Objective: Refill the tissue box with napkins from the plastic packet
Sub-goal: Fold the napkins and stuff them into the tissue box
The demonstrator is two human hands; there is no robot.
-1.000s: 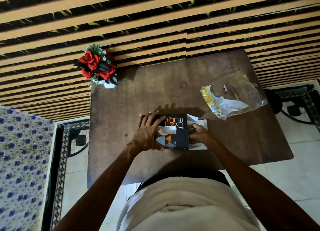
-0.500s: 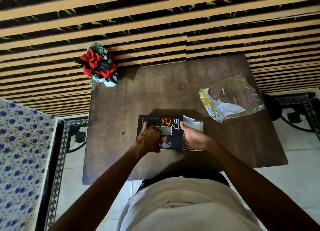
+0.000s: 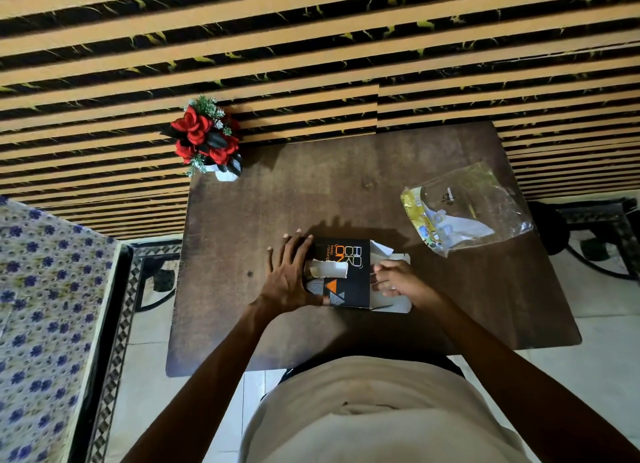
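With the left hand (image 3: pixel 289 282) spread flat, bracing the black tissue box (image 3: pixel 348 272) at the bench's (image 3: pixel 346 192) near middle, the right hand (image 3: pixel 394 280), its grip half curled, works the open end flaps (image 3: pixel 398 305) and could crumple the napkins or tear a flap.

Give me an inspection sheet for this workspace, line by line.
Surface: dark brown wooden table, scuffed.
Job's things: black tissue box, a napkin at its top slot, white end flaps open on its right side; plastic packet apart at the table's right, little left inside.
Clutter: red flower arrangement at the far left corner.
Hands: left hand flat on the box's left end; right hand at the open flaps.
Cables: nothing seen.
Surroundings: striped wall; blue floral cloth at left; tiled floor.
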